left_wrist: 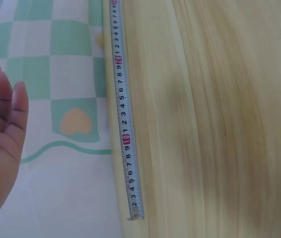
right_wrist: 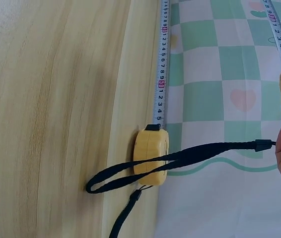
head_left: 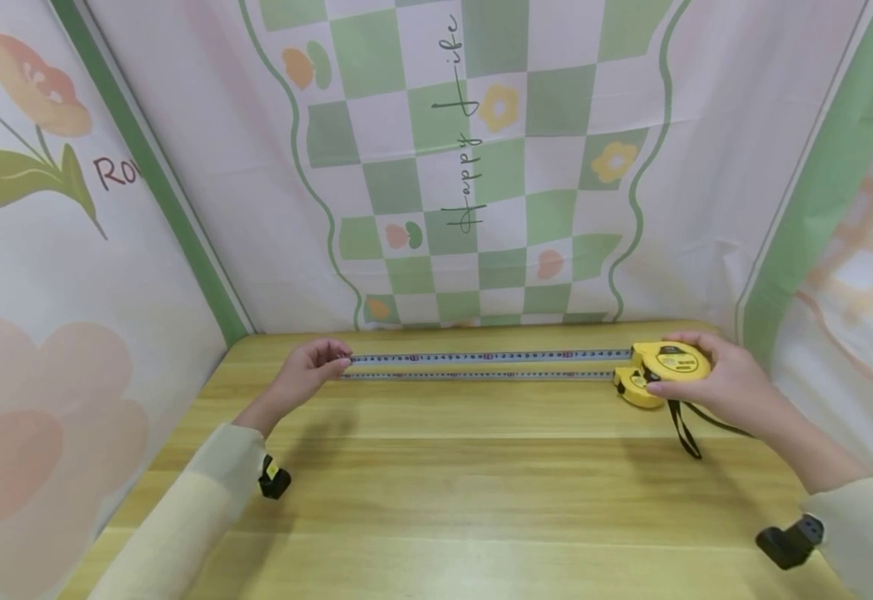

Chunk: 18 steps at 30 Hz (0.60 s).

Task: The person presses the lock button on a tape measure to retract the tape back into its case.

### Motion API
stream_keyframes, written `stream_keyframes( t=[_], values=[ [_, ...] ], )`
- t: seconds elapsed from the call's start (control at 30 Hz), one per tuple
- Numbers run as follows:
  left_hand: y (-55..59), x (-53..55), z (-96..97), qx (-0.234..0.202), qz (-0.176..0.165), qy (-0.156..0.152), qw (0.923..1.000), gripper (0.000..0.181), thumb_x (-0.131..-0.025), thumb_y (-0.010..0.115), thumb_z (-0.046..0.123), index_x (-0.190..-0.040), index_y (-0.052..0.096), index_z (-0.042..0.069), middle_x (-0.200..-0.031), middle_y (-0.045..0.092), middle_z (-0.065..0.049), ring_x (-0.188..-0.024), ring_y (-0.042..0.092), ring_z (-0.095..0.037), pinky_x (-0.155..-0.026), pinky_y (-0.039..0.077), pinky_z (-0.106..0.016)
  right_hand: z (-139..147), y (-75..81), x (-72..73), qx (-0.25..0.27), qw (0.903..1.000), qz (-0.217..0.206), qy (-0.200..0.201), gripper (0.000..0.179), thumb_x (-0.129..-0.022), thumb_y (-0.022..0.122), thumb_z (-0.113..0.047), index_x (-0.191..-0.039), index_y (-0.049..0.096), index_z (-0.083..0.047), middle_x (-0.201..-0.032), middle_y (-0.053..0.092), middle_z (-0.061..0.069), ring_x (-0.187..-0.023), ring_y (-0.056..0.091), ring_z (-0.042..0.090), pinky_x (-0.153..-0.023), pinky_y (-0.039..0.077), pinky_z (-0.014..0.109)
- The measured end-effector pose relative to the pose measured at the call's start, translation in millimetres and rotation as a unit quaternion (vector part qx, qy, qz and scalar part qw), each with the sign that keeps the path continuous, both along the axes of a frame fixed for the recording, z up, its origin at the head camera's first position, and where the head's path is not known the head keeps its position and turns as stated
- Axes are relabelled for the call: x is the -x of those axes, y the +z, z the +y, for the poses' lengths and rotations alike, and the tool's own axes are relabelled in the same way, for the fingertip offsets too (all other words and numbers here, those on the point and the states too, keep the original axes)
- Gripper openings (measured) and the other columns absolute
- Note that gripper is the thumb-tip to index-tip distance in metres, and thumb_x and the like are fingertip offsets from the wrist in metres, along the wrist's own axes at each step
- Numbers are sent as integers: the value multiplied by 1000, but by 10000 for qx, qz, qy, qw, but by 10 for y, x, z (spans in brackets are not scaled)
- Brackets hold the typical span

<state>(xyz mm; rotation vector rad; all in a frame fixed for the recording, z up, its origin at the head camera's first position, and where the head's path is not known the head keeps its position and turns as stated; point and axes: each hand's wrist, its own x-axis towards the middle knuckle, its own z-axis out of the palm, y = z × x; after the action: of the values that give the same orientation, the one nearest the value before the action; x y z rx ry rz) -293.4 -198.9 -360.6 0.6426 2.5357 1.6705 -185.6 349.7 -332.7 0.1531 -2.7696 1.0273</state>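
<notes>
My right hand (head_left: pixel 740 383) grips the yellow case of a tape measure (head_left: pixel 678 362), thumb at the near side. Its blade (head_left: pixel 489 357) stretches straight leftward to my left hand (head_left: pixel 309 367), which pinches the free end between thumb and fingers. A second yellow tape measure (right_wrist: pixel 150 156) lies on the table near its far edge. Its blade (left_wrist: pixel 123 109) is also drawn out, and the metal end hook (left_wrist: pixel 136 215) shows in the left wrist view. In both wrist views the held tape appears apart from the lying one and above the table.
Black wrist straps (right_wrist: pixel 195 155) hang from the tape measures; one crosses over the lying case. The wooden table (head_left: pixel 436 483) ends at a printed, checked curtain (head_left: pixel 481 167) behind. Flowered fabric (head_left: pixel 24 350) borders the left side, and more fabric (head_left: pixel 856 317) the right.
</notes>
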Motion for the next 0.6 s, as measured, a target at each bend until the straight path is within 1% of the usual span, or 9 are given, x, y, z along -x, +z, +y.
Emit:
stream_keyframes(
  t=[0.1, 0.23, 0.33, 0.43, 0.53, 0.6],
  values=[
    [5, -12, 8, -25, 20, 7, 10000, 19, -98, 61, 12, -110, 60, -1, -94, 62, -10, -81, 59, -19, -73, 55, -28, -7, 3, -7, 29, 10000, 29, -13, 76, -81, 81, -34, -138, 43, -2, -103, 52, 21, -73, 53, 21, -52, 49, 31],
    [5, -15, 18, -68, 54, -22, 10000, 18, -97, 61, 12, -110, 60, -1, -95, 62, -10, -82, 61, -20, -74, 55, -29, -15, 0, -1, 112, 9999, 45, 37, 76, -81, 81, -35, -138, 42, -2, -103, 52, 21, -73, 53, 22, -52, 50, 32],
    [6, -11, 24, -54, 82, -68, 9999, 21, -98, 61, 13, -111, 59, -3, -96, 62, -11, -82, 60, -20, -74, 55, -29, -23, -5, 6, 154, 9998, 69, 94, 76, -81, 81, -35, -138, 42, -1, -104, 52, 21, -74, 54, 22, -53, 50, 31],
    [8, -9, 33, -36, 84, -46, 9999, 23, -98, 61, 13, -112, 59, -4, -96, 62, -10, -81, 60, -18, -72, 54, -28, -34, -8, 6, 141, 9998, 143, 95, 76, -80, 81, -34, -137, 43, -1, -104, 53, 21, -75, 54, 21, -53, 50, 30],
    [15, -11, 40, 4, 107, -19, 9999, 25, -98, 60, 14, -114, 58, -6, -96, 62, -10, -82, 60, -22, -71, 54, -27, -47, -7, 5, 109, 9997, 204, 66, 76, -80, 82, -34, -136, 44, -1, -104, 53, 21, -76, 54, 22, -54, 50, 30],
    [18, -13, 45, 3, 98, -11, 10000, 25, -98, 60, 14, -114, 58, -6, -96, 62, -10, -84, 60, -29, -70, 54, -27, -57, -3, 5, 82, 9997, 218, 43, 75, -79, 82, -34, -136, 45, -1, -104, 53, 20, -77, 53, 22, -54, 49, 30]
  ],
)
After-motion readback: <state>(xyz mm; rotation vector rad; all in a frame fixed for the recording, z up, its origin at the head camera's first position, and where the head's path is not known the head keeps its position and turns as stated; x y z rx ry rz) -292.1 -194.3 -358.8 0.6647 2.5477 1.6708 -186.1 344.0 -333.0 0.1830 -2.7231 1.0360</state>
